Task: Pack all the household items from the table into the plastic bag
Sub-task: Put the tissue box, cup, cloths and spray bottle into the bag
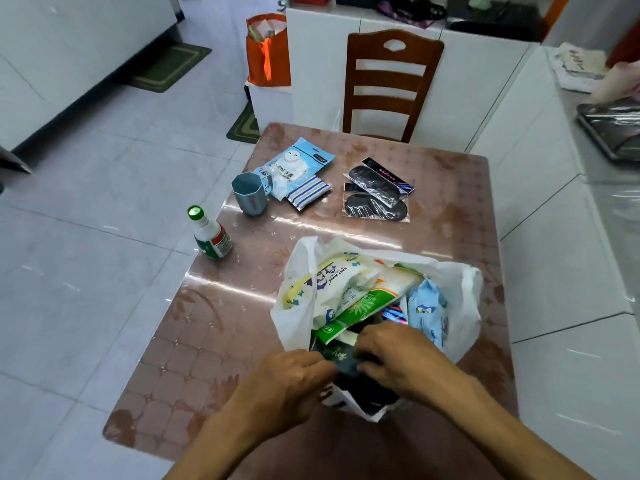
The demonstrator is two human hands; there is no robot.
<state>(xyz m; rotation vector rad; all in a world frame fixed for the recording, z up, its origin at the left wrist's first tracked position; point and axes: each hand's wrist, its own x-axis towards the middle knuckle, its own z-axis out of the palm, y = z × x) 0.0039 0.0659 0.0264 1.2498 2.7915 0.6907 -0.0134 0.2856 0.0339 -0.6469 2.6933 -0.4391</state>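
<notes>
Your right hand (pixel 398 355) was curled over the near mouth of the plastic bag (pixel 464 299), fingers bent around a dark flat packet (pixel 341 358) and pressing it down among what was already inside. Your left hand (pixel 294 379) had closed on the near rim of the bag at about 7 o'clock from the opening, fingers pinching the white film and the edge of that same packet. I judge that grip was there to keep the mouth from folding shut while the other hand seated the load. The bag lay on its side on the table (pixel 207 323) with its opening toward you, which let flat packs slide in rather than drop.

Inside, a baby-wipes pack (pixel 332 275) sat toward 11 o'clock, a green-labelled pack (pixel 363 306) ran across the middle, and a pale blue pack (pixel 427 306) stood against the wall at 3 o'clock (tightly wedged, as far as I could tell).

Beyond the bag, things remained unpacked: the green-capped bottle (pixel 209 237) upright at 9 o'clock near the table's edge, the blue-grey cup (pixel 247 194) at 11, the blue pouches with a striped cloth (pixel 294 171) just behind it, and the black packets (pixel 377 192) at 12 o'clock. The job looked roughly half done.
</notes>
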